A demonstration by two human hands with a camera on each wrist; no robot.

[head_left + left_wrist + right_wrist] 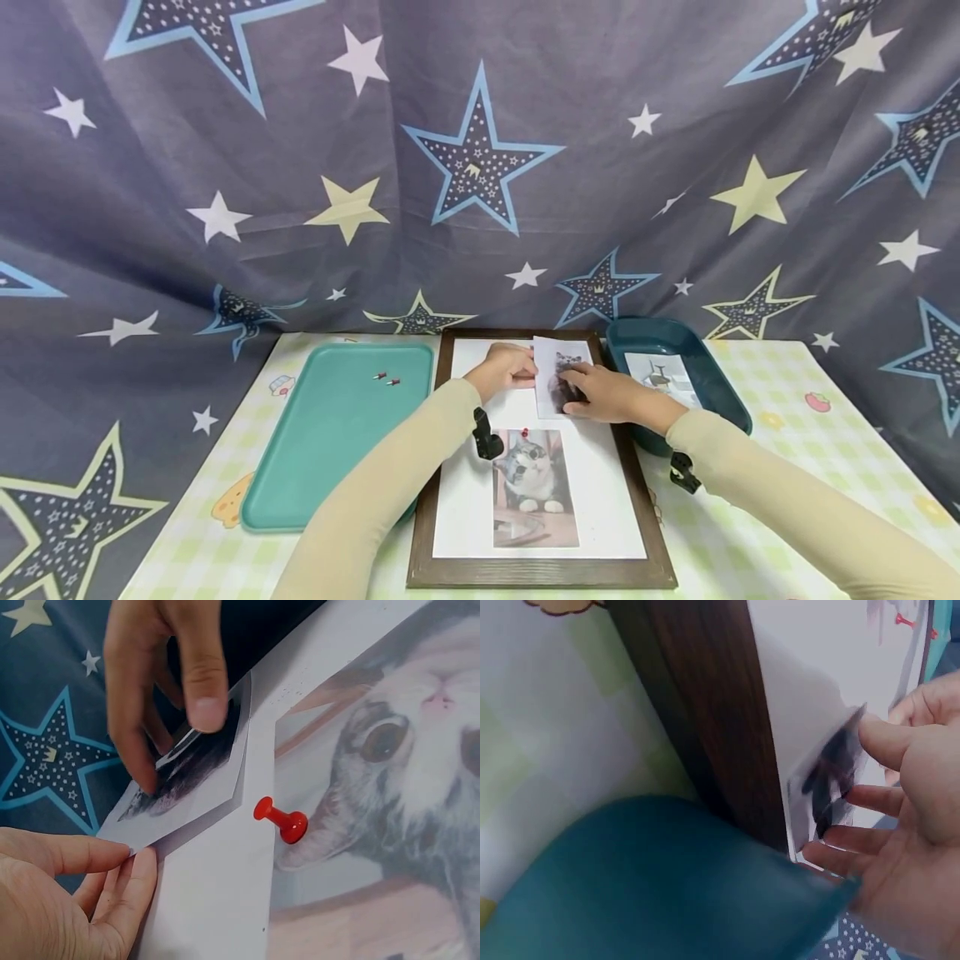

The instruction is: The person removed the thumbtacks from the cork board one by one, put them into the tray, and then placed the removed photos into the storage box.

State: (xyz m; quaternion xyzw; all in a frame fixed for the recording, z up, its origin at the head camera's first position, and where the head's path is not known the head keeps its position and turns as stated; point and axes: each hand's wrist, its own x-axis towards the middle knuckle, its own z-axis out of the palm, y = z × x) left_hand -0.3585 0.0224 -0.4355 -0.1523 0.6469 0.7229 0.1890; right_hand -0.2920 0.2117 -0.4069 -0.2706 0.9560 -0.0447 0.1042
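Observation:
A photo of a dark grey cat [567, 364] lies over the upper part of a white board [465, 517] with a brown wooden frame. My left hand [507, 368] pinches the photo's left edge between thumb and fingers; in the left wrist view that edge lifts off the board. Over the photo's right side, my right hand [609, 393] has its fingertips on the picture, fingers relaxed and slightly bent. Below, a second photo, of a grey-and-white cat [534, 500], is fixed at its top by a red pushpin [283, 821].
On the left is a green tray [330, 458] bearing two red pushpins [393, 382]. Against the board's right side stands a dark teal bin [722, 390] with another picture [663, 373] inside. A star-patterned curtain [480, 275] hangs behind the table.

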